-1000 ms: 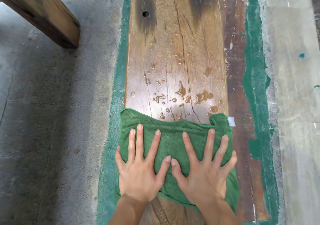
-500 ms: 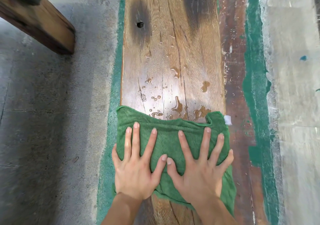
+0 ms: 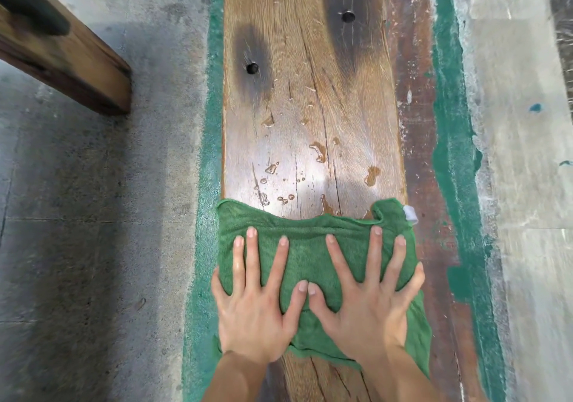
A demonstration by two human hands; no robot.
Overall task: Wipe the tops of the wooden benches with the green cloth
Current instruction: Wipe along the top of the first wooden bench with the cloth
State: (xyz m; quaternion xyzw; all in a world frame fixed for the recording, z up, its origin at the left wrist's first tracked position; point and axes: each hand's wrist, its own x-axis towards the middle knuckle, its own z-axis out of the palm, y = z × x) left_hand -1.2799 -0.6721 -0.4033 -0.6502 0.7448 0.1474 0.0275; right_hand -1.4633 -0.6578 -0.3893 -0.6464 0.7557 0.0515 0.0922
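A long wooden bench top (image 3: 313, 97) runs away from me, with water drops and small puddles on it just beyond the green cloth (image 3: 307, 246). The cloth lies spread across the full width of the plank. My left hand (image 3: 257, 302) and my right hand (image 3: 366, 299) press flat on it side by side, fingers splayed, thumbs touching in the middle. Two dark stains with round holes mark the far part of the plank.
The end of a second wooden bench (image 3: 65, 51) juts in at the upper left over grey concrete floor (image 3: 93, 231). Green and reddish painted strips (image 3: 452, 153) run along the floor on the right of the bench.
Both hands have slid the cloth forward along the plank, covering several of the nearest water drops. The dark holes sit closer to the cloth now.
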